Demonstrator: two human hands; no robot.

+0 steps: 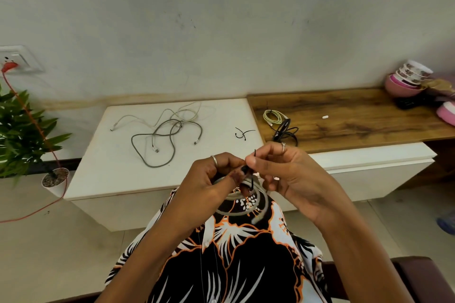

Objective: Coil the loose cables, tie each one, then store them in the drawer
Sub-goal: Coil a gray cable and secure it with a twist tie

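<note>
White cabinet top (103,179) carries two loose cables, one pale (157,118), one grey (170,140), and spare black ties (242,133). Beside it, on the wooden shelf (357,115), lie two tied coils. Over her lap, the left hand (211,179) and right hand (288,174) pinch a black tie (251,174) round a beige coil (246,204).

White cabinet top (118,174): carries a loose grey cable (157,141) tangled with a loose white cable (177,112), and two black cable ties (242,133) lying crossed near its right edge. Adjoining wooden countertop (357,128): a tied pale-green cable coil (272,116), a bundled black cable (285,130) just beside it, a small white piece (325,117), and stacked bowls (408,79) at the far right.
</note>
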